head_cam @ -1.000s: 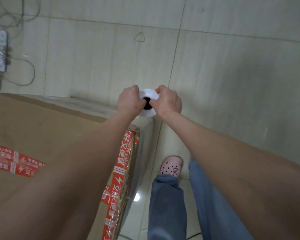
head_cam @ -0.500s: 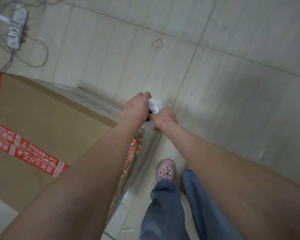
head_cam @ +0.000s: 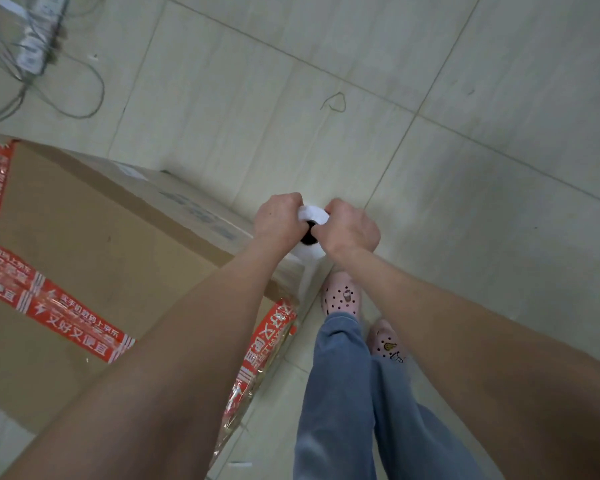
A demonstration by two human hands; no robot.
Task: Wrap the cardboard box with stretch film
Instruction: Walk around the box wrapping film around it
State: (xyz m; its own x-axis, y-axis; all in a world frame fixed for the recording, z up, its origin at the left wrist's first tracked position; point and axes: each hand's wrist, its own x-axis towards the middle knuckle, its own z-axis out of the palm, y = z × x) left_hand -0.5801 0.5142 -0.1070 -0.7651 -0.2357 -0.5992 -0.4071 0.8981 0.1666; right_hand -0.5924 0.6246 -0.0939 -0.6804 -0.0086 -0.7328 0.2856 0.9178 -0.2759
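Observation:
A large brown cardboard box [head_cam: 94, 244] with red printed tape strips stands on the floor at the left. Clear film covers its right side near the red corner tape. A white roll of stretch film [head_cam: 310, 216] with a dark core is held upright past the box's far right corner. My left hand [head_cam: 279, 216] grips the roll from the left and my right hand [head_cam: 352, 228] grips it from the right. A sheet of film [head_cam: 305, 275] runs down from the roll to the box's corner.
Pale floor tiles [head_cam: 465, 202] spread to the right and beyond the box. A power strip [head_cam: 39, 32] with tangled cables lies at the top left. My legs in blue trousers and pink clogs [head_cam: 342, 299] stand beside the box's right side.
The view has turned, so more of the box top shows. Both hands, still on the roll, have stayed at the box's far right corner. My feet have stepped forward.

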